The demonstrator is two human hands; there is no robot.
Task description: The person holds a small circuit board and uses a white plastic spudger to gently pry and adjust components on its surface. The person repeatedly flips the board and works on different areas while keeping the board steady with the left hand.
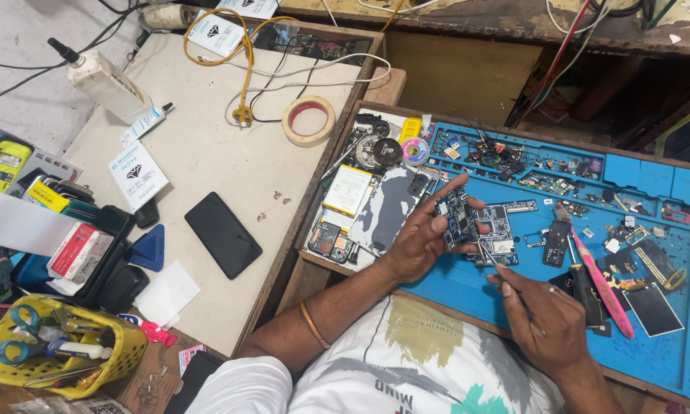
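Note:
My left hand (421, 234) grips a small blue circuit board (458, 217) and holds it tilted just above the blue work mat (467, 287). My right hand (544, 318) pinches thin metal tweezers (492, 257), their tip at the lower edge of the board. A second, larger circuit board (499, 234) lies on the mat right under the held one. A pink-handled screwdriver (601, 284) and a black-handled one (582, 284) rest beside my right hand.
The mat's trays hold several small parts (506, 153). An opened phone back (383, 211) and battery (347, 190) lie at its left. On the white table are a black phone (223, 234), a tape roll (308, 119), a yellow cable (241, 69), a glue bottle (103, 80) and a yellow basket of tools (54, 356).

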